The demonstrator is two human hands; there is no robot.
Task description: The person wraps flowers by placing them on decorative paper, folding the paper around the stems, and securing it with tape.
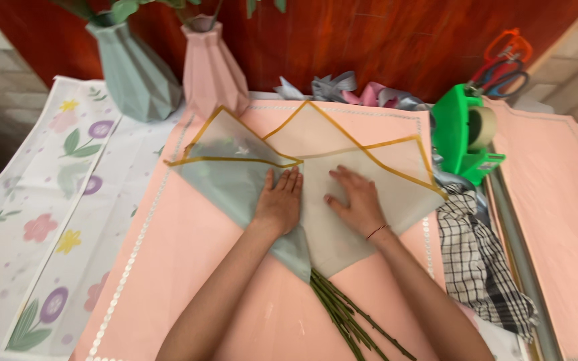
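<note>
We've got both hands flat, fingers spread and gripping nothing: left hand [279, 200] presses the grey-green side of the gold-edged translucent wrap [369, 167], right hand [354, 199] presses the paler side just beside it, fingertips nearly meeting at the fold. Wrap lies mid-table on the pink sheet [188, 247], narrowing to a point toward us, with green stems [349, 317] sticking out below that point. Around it: teal vase [132, 70] and pink vase [212, 70] behind, green tape dispenser [464, 137] and checked cloth [479, 261] to the right, floral sheet [41, 220] to the left.
</note>
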